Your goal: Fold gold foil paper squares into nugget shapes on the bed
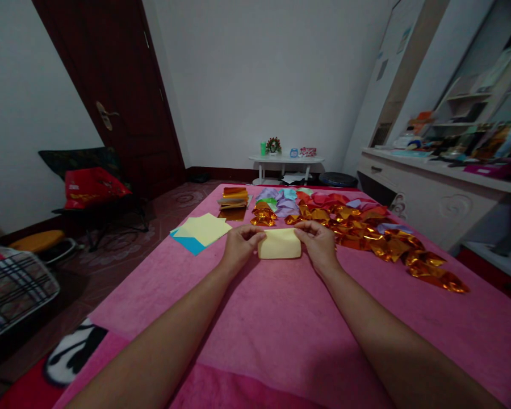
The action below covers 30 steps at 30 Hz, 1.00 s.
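Observation:
A pale yellow sheet of paper (280, 245), apparently folded over into a wide rectangle, is held between my two hands. My left hand (242, 245) pinches its upper left corner, and my right hand (318, 244) pinches its upper right corner. Left of my left hand lies a fanned stack of yellow paper sheets (206, 227) with a blue sheet (191, 244) under it. Shiny gold folded foil pieces (361, 233) spread out beyond and to the right of my right hand.
A pink cloth (264, 318) covers the surface. Gold foil sheets (234, 199) are stacked at the back left, near purple paper pieces (287, 205) and red ones (323, 200). Beyond stand a small white table (285, 159), a dresser (434, 176) and a chair with a red bag (94, 187).

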{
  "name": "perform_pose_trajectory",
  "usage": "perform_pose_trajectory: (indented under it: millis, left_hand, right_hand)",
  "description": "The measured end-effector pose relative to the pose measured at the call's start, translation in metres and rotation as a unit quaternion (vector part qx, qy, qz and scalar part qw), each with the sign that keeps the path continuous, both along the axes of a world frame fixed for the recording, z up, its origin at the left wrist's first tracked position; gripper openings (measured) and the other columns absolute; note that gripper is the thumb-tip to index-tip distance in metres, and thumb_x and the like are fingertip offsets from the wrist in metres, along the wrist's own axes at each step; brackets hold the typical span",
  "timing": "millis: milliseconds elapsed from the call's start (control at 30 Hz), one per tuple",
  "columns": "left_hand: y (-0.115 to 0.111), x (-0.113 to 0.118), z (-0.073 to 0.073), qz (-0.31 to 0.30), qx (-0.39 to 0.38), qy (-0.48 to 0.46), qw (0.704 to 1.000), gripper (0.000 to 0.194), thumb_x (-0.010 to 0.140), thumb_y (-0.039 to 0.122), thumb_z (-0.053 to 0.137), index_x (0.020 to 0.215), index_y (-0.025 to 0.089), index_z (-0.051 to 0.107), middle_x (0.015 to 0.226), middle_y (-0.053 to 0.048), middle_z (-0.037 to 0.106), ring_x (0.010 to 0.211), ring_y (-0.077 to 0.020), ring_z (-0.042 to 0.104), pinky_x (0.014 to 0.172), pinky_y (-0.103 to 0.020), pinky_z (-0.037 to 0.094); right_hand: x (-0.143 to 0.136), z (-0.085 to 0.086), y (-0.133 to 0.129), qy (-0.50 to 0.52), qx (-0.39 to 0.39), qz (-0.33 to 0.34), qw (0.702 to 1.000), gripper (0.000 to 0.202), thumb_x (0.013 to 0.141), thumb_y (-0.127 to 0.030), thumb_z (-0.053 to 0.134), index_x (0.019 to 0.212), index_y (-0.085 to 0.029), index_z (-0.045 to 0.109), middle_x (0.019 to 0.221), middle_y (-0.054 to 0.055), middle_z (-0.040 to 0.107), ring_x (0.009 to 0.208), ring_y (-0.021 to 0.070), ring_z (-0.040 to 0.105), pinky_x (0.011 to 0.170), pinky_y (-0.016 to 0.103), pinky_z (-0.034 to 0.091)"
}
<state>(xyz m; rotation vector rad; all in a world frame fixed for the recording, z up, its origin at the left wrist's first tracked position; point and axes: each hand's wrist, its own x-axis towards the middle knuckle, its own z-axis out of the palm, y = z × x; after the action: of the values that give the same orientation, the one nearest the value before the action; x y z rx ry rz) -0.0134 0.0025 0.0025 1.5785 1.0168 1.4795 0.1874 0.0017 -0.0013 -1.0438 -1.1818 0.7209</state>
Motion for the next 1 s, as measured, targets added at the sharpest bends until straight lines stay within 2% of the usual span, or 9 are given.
perform_pose_trajectory:
  millis: [100, 233, 400, 533, 667, 800, 933, 1000]
  left_hand:
    - [-0.001, -0.001, 0.001, -0.002, 0.013, -0.004, 1.0, 0.012, 0.069, 0.024, 0.068, 0.072, 0.013, 0.071, 0.079, -0.005, 0.069, 0.069, -0.0139, 0.062, 0.058, -0.021, 0.048]
    - [-0.001, -0.002, 0.001, 0.002, -0.045, -0.024, 0.999, 0.017, 0.068, 0.028, 0.071, 0.074, 0.012, 0.072, 0.068, -0.004, 0.069, 0.059, -0.013, 0.061, 0.053, -0.022, 0.047]
    - [-0.002, -0.001, 0.006, 0.015, -0.084, -0.031, 0.996, 0.019, 0.065, 0.03, 0.072, 0.069, 0.01, 0.071, 0.061, -0.004, 0.066, 0.05, -0.0103, 0.056, 0.046, -0.02, 0.041]
    - [-0.001, 0.0, 0.006, 0.035, -0.113, -0.008, 0.993, 0.017, 0.06, 0.026, 0.073, 0.058, 0.011, 0.065, 0.053, -0.001, 0.061, 0.045, -0.0085, 0.051, 0.043, -0.019, 0.037]
    - [0.007, -0.002, -0.006, 0.039, -0.126, 0.034, 0.991, 0.017, 0.057, 0.024, 0.072, 0.054, 0.012, 0.059, 0.051, 0.0, 0.059, 0.043, -0.0085, 0.05, 0.043, -0.019, 0.036]
    - [0.014, -0.005, -0.017, 0.066, -0.104, 0.107, 0.987, 0.015, 0.057, 0.024, 0.071, 0.06, 0.013, 0.061, 0.055, -0.001, 0.061, 0.046, -0.0097, 0.051, 0.044, -0.019, 0.035]
    - [0.008, -0.003, -0.015, 0.105, -0.069, 0.234, 0.964, 0.008, 0.061, 0.022, 0.067, 0.067, 0.016, 0.068, 0.057, -0.001, 0.063, 0.049, -0.0107, 0.051, 0.047, -0.02, 0.033]
    - [0.002, -0.001, -0.012, 0.122, -0.049, 0.307, 0.943, 0.008, 0.062, 0.02, 0.066, 0.068, 0.019, 0.071, 0.059, -0.001, 0.065, 0.052, -0.012, 0.053, 0.048, -0.021, 0.033]
  right_hand:
    - [-0.001, 0.001, -0.001, 0.0, -0.007, 0.002, 1.0, 0.02, 0.063, -0.028, 0.07, 0.077, -0.015, 0.068, 0.074, 0.003, 0.066, 0.063, 0.014, 0.056, 0.058, 0.025, 0.043]
    - [-0.004, 0.006, -0.004, 0.015, -0.016, 0.004, 1.0, 0.02, 0.06, -0.028, 0.071, 0.074, -0.016, 0.067, 0.073, 0.003, 0.065, 0.063, 0.0137, 0.056, 0.057, 0.024, 0.043]
    - [-0.007, 0.015, -0.008, 0.055, -0.079, 0.023, 0.995, 0.021, 0.053, -0.028, 0.073, 0.07, -0.015, 0.067, 0.063, 0.001, 0.064, 0.055, 0.0129, 0.054, 0.052, 0.024, 0.041]
    - [-0.005, 0.013, -0.007, 0.045, -0.125, 0.025, 0.991, 0.019, 0.051, -0.027, 0.073, 0.063, -0.015, 0.066, 0.056, 0.001, 0.063, 0.049, 0.0124, 0.053, 0.048, 0.024, 0.039]
    - [-0.002, 0.001, -0.001, -0.016, -0.103, 0.012, 0.995, 0.018, 0.052, -0.026, 0.071, 0.064, -0.015, 0.067, 0.058, 0.001, 0.065, 0.052, 0.0135, 0.055, 0.052, 0.025, 0.042]
    - [0.001, -0.011, 0.004, -0.123, -0.054, -0.01, 0.991, 0.016, 0.057, -0.027, 0.067, 0.068, -0.015, 0.068, 0.063, 0.002, 0.067, 0.058, 0.0157, 0.059, 0.056, 0.027, 0.044]
    - [0.0, -0.019, 0.005, -0.214, -0.049, -0.033, 0.975, 0.011, 0.062, -0.023, 0.062, 0.069, -0.016, 0.068, 0.063, 0.002, 0.067, 0.057, 0.0159, 0.059, 0.054, 0.026, 0.044]
    - [-0.001, -0.02, 0.005, -0.288, -0.048, -0.059, 0.955, 0.01, 0.063, -0.019, 0.059, 0.067, -0.018, 0.069, 0.062, 0.002, 0.067, 0.057, 0.0162, 0.06, 0.054, 0.025, 0.043]
